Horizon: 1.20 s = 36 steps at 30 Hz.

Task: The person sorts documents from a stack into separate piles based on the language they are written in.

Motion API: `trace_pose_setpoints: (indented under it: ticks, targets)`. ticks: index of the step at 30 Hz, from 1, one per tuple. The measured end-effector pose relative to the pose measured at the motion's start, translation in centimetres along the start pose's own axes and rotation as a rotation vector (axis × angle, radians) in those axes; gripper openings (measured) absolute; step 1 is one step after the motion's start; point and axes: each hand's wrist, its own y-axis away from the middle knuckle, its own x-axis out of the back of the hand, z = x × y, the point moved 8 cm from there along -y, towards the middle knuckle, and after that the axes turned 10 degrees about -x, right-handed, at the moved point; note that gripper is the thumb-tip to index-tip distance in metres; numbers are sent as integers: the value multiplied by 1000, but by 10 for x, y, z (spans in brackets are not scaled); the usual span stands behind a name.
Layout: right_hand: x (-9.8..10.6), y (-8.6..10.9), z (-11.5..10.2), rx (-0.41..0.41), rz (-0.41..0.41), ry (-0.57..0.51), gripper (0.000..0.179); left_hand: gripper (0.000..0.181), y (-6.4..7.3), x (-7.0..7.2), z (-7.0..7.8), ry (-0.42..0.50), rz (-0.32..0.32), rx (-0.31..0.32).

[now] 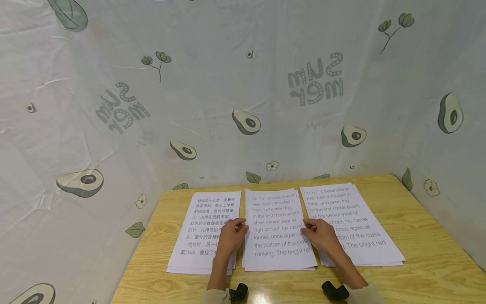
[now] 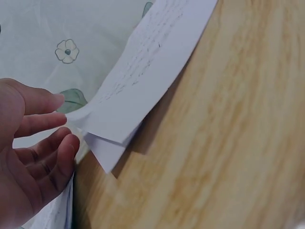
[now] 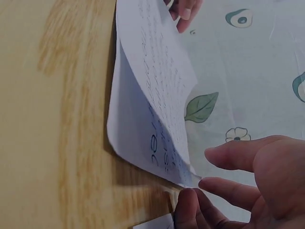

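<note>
Between both hands lies the middle pile of paper sheets [image 1: 275, 223], printed with English text. Fingertips of my left hand [image 1: 232, 235] touch its left edge, the thumb apart from the index finger. At the right edge, my right hand [image 1: 322, 236] has its index fingertip against the paper, with the thumb held away. In the right wrist view the upper sheet [image 3: 157, 76] bows up off the sheet beneath [image 3: 131, 124]. The left wrist view shows the near corners [image 2: 107, 152] of the sheets fanned out of line.
To the left is a pile of sheets with Chinese text [image 1: 206, 223], partly under the left hand. Another English-text pile [image 1: 357, 223] lies at the right, overlapped by the right hand. The wooden table [image 1: 152, 253] meets an avocado-print cloth [image 1: 212, 105] behind.
</note>
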Motion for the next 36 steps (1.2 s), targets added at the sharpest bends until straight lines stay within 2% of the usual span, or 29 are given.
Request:
trace_pose_setpoints:
  ticks: [11, 17, 26, 36]
  targets:
    - [1, 5, -7, 43, -17, -65, 49, 32, -1, 0, 8, 81, -4, -12]
    - [-2, 4, -6, 28, -40, -88, 49, 35, 0, -1, 9, 147, -13, 12]
    - [2, 3, -7, 45, -29, -93, 49, 38, 0, 0, 9, 138, -4, -21]
    - [2, 2, -4, 23, -34, -100, 50, 38, -2, 2, 7, 119, 7, -27]
